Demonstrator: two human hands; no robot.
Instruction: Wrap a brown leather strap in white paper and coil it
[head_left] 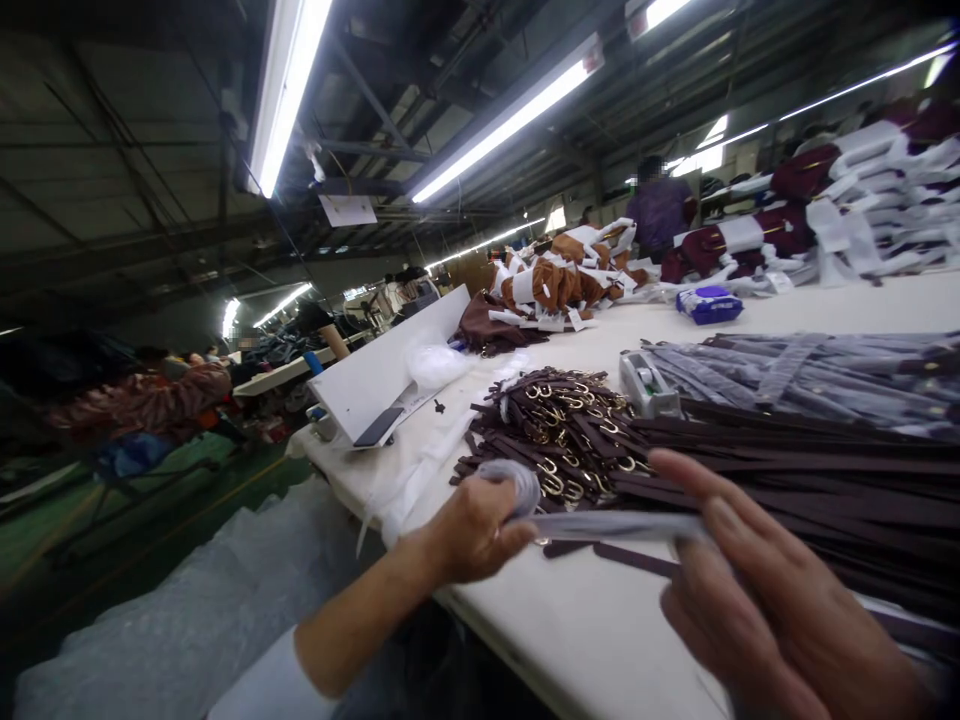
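My left hand [480, 530] is closed around a looped end of a translucent plastic strip [615, 525], above the table's front edge. The strip stretches right to my right hand [772, 590], whose thumb and fingers hold its other end while the index finger points out. Behind both hands lies a heap of dark brown straps [787, 470] with gold hooks [551, 465]. A grey tape dispenser [649, 385] stands beside the heap. Further right are straps wrapped in clear plastic [810, 375].
The white table [585, 610] holds a blue packet [709, 304], brown bags [555, 285], maroon bags [739, 240] and a white board [390, 365] with a dark phone-like object [379, 427]. Plastic sheeting [225, 590] lies at the lower left. A person in purple [660, 215] stands behind.
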